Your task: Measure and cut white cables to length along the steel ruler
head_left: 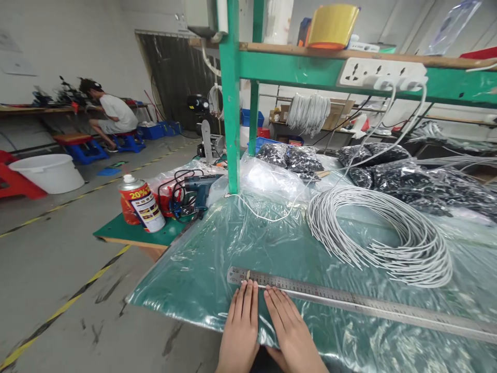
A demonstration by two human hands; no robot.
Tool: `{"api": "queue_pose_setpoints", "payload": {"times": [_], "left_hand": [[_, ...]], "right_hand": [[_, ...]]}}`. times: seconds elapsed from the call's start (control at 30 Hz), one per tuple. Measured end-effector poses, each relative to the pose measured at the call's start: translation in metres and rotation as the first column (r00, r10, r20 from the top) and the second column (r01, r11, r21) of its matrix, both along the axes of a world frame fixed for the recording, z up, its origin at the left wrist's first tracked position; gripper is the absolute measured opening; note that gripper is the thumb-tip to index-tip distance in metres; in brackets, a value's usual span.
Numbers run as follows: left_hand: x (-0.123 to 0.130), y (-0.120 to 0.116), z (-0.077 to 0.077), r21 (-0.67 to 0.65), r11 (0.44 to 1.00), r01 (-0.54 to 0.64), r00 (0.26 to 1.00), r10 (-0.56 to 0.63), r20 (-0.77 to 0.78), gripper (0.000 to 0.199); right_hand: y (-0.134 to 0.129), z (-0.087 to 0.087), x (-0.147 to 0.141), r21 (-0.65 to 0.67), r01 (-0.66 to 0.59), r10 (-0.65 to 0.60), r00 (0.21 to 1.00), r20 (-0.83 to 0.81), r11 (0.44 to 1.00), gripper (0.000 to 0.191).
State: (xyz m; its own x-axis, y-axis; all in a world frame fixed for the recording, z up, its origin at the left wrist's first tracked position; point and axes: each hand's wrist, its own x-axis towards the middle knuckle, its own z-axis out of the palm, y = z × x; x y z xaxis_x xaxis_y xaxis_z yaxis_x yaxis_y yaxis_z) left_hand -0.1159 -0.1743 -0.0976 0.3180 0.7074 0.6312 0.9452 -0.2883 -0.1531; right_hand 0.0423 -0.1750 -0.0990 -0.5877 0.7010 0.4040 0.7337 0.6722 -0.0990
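Observation:
A long steel ruler (322, 292) lies across the green tabletop, which is covered with clear plastic sheet (194, 290). My left hand (243, 321) rests flat near the ruler's left end, fingers straight and close together, the tips at its near edge. Beside it, my right hand (285, 326) lies the same way, its fingertips touching or just short of that edge. A thin pale strip runs along the near edge to the right of my fingers; whether it is a cable or a glint, I cannot tell. Beyond the ruler sits a coil of grey cables (423, 248).
A spray can (145, 204) and a heat gun (202, 186) stand on a lower board at left. Bags of black parts (404, 173) lie behind the coil. A green post (233, 103) carries a shelf with a power strip (382, 72). A seated person (116, 114) works far left.

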Motion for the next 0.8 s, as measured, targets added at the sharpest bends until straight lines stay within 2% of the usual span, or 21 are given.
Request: {"api": "queue_pose_setpoints", "payload": {"times": [0.1, 0.3, 0.37, 0.53, 0.7, 0.8], "left_hand": [[-0.001, 0.001, 0.000, -0.001, 1.000, 0.014, 1.000, -0.014, 0.004, 0.061], [-0.003, 0.004, -0.001, 0.009, 1.000, -0.021, 0.995, 0.022, -0.100, 0.066], [-0.004, 0.003, 0.001, -0.016, 1.000, -0.019, 0.991, 0.016, -0.131, 0.067], [-0.005, -0.002, 0.007, -0.168, 0.980, -0.102, 0.973, 0.063, -0.223, 0.079], [-0.006, -0.001, 0.008, -0.165, 0.983, -0.079, 0.971, 0.039, -0.234, 0.082], [-0.009, 0.003, 0.006, -0.162, 0.986, -0.051, 0.979, 0.017, -0.205, 0.085]], "right_hand": [[0.001, 0.000, -0.001, -0.021, 0.010, -0.009, 1.000, 0.023, 1.000, 0.100], [0.002, 0.000, -0.003, -0.085, 0.041, -0.038, 0.998, 0.042, 0.996, 0.075], [0.002, 0.000, -0.003, -0.091, 0.043, -0.039, 0.998, 0.044, 0.995, 0.076], [0.004, 0.001, -0.003, -0.057, 0.038, -0.035, 0.998, 0.050, 0.998, 0.082], [0.006, 0.007, -0.003, 0.026, 0.026, -0.026, 1.000, 0.011, 0.999, 0.084], [0.008, 0.013, -0.003, 0.030, 0.020, -0.020, 1.000, 0.021, 0.999, 0.081]]}}
